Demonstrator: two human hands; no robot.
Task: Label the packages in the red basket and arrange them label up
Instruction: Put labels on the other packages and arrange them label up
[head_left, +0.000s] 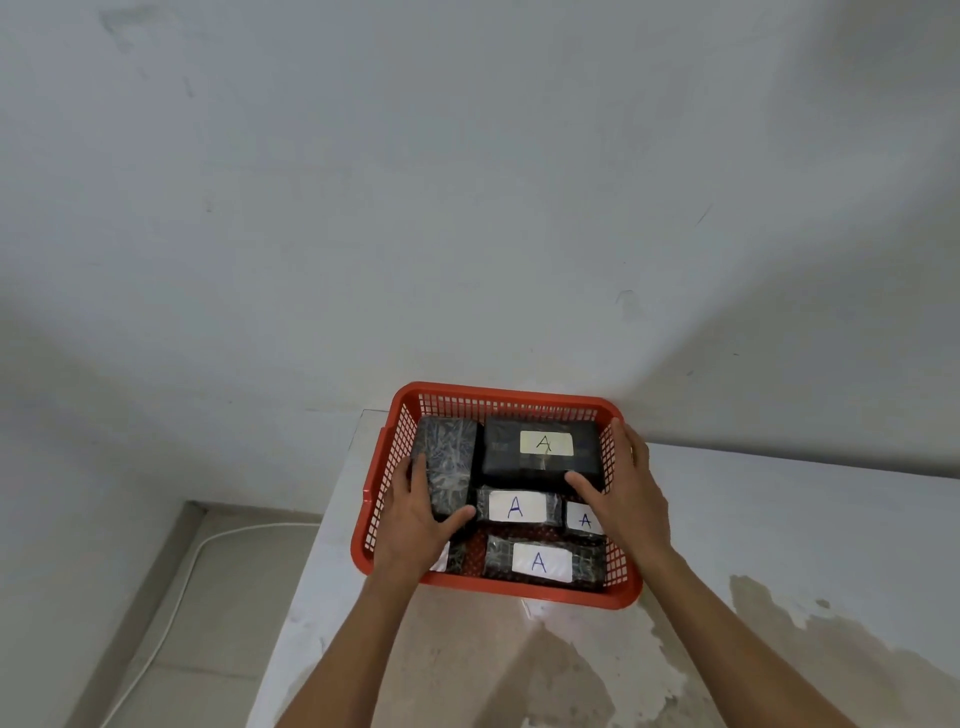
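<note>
Lighting: soft, even, dim-ish; grey shadow on wall (467, 182) corners. Wide-angle bending at edges. Centre sharp, slight blur overall.

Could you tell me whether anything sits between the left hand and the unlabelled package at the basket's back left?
Nothing visible does: the left hand already rests on the dark plastic-wrapped package with no label showing, inside the red mesh plastic basket; its thumb lies at that package's near end.

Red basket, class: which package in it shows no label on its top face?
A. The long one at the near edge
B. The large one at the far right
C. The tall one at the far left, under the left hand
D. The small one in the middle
C: the far-left package under the left hand shows only dark wrapping in the red basket.
</note>
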